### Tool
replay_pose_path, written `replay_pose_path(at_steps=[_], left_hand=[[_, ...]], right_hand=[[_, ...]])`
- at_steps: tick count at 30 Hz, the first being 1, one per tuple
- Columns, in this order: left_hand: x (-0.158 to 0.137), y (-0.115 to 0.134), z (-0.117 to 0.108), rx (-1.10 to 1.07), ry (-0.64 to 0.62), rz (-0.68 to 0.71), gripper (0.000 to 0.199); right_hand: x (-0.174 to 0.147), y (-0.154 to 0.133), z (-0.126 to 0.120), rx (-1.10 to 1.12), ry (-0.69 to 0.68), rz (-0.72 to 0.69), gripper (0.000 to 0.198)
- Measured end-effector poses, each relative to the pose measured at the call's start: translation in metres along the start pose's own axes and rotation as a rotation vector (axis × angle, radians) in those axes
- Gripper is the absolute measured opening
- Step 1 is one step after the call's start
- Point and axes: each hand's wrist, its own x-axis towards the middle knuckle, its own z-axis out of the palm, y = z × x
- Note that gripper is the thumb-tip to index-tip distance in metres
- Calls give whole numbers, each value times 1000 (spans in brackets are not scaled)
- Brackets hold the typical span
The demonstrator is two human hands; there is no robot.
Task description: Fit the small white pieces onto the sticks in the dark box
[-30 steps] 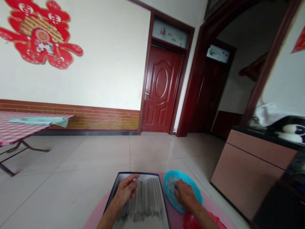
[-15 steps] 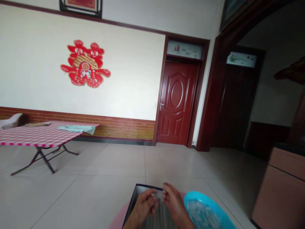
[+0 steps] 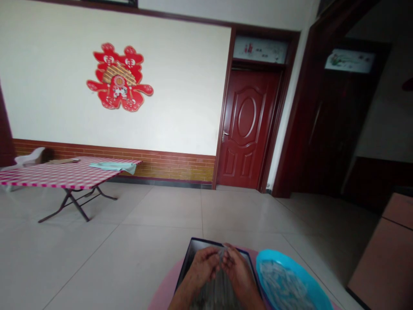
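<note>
My left hand [image 3: 204,268] and my right hand [image 3: 237,270] meet over a dark-rimmed, open box [image 3: 201,240]. Their fingers are pinched together around a small pale, see-through piece [image 3: 222,253], too small to name exactly. Both hands seem to grip it, though the fingertips partly cover it. Inside the box lie long, thin greyish strips [image 3: 219,289], partly hidden under my wrists. Just right of the box, a bright blue basin [image 3: 318,282] holds many small whitish, translucent pieces [image 3: 282,282].
Box and basin rest on a round pink surface [image 3: 164,286]. Off to the left stands a folding table [image 3: 69,173] with a checked cover and a pale green cloth [image 3: 114,166]. A pinkish cabinet [image 3: 383,254] is at the right, a red door [image 3: 247,129] beyond.
My hands, apart half a second ago, have come together at the fingertips around the pale piece. The view has shifted slightly left and down.
</note>
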Motion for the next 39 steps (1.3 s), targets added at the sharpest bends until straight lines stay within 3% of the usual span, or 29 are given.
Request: replay_pose_path(at_steps=[3, 7, 12, 19, 23, 27, 30, 34, 39], left_hand=[[-1, 3, 2, 4, 23, -46, 35], [0, 2, 1, -15, 103, -95, 39], [4, -4, -4, -105, 166, -87, 40], [10, -7, -7, -330, 315, -130, 39], [11, -4, -8, -385, 312, -126, 33], [9, -3, -9, -366, 313, -112, 31], [10, -7, -11, -381, 320, -116, 31], [10, -9, -11, -395, 281, -129, 31], [7, -1, -9, -391, 290, -123, 30]], right_hand=[[-4, -3, 2, 62, 39, 37, 45], [-10, -6, 2, -13, 92, 37, 41], [-11, -6, 5, -147, 41, -1, 30], [-4, 10, -2, -716, 38, -280, 15], [-7, 11, -1, -959, -58, -304, 22], [-3, -9, -2, -1242, -61, -352, 28], [5, -33, -22, -1309, -18, -345, 26], [7, -61, -76, -1392, 79, -300, 28], [-10, -74, -134, -1435, 3, -228, 23]])
